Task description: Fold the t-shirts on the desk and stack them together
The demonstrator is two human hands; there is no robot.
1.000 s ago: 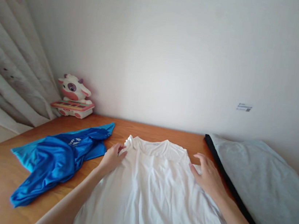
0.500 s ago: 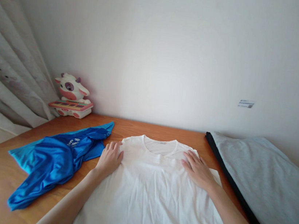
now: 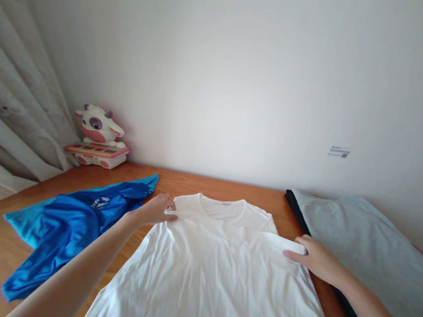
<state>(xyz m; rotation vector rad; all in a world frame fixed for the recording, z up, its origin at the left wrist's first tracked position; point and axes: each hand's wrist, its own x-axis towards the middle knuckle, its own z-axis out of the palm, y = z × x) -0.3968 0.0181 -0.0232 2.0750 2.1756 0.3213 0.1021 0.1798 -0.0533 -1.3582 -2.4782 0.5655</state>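
Note:
A white T-shirt (image 3: 215, 273) lies spread before me, its round neckline at the far end and its lower part running out of view at the bottom. At its left shoulder side, my left hand (image 3: 156, 209) pinches the edge between thumb and fingers. On the opposite side my right hand (image 3: 313, 254) is closed on the fabric near the sleeve, thumb in front, with a fold raised there. Wrinkles run down the body of the shirt.
A crumpled blue garment (image 3: 65, 227) lies left on the wooden table (image 3: 189, 180). To the right is grey cloth (image 3: 370, 252) with a dark edge. A cow toy with a keyboard (image 3: 99, 138) stands in the back left corner, beside a curtain (image 3: 14, 86). A wall (image 3: 237, 79) closes the back.
My hands have gone from lying on the shirt's shoulders to gripping its side edges. The right hand has moved right and nearer to me, lifting a fold of fabric.

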